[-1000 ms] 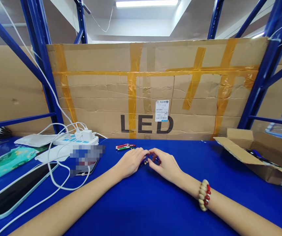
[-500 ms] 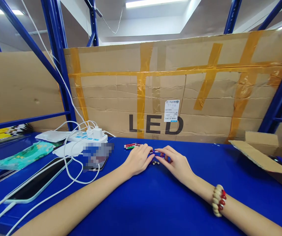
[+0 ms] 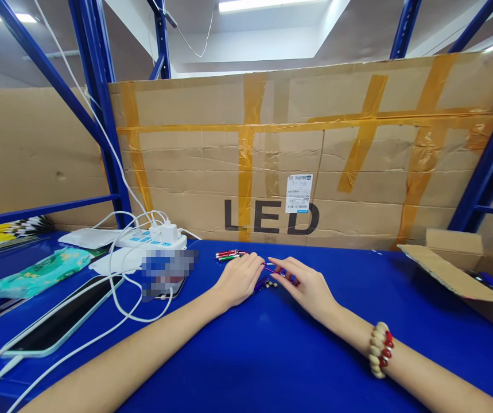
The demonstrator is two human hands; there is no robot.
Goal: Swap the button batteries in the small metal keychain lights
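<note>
My left hand [image 3: 241,279] rests on the blue tabletop, its fingers closed round a slim purple-and-silver pen piece [image 3: 268,264] that pokes out towards the right. Facing it, my right hand [image 3: 309,282] pinches a small purple pen part [image 3: 288,275], mostly hidden by the fingers. Below the fingertips, a purple pen barrel [image 3: 261,284] and several small metallic pieces [image 3: 271,284] lie on the table. Behind my left hand are red and green pens [image 3: 229,255], side by side and partly covered by it.
A white power strip [image 3: 154,238] with tangled cables, a phone or tablet [image 3: 63,318] and a green tissue pack [image 3: 42,272] occupy the left. An open cardboard box [image 3: 453,275] stands at the right. A large cardboard sheet [image 3: 194,172] walls off the back.
My right thumb and fingers have shifted slightly, and the purple barrel under my left fingers shows more. The hands stay in nearly the same place.
</note>
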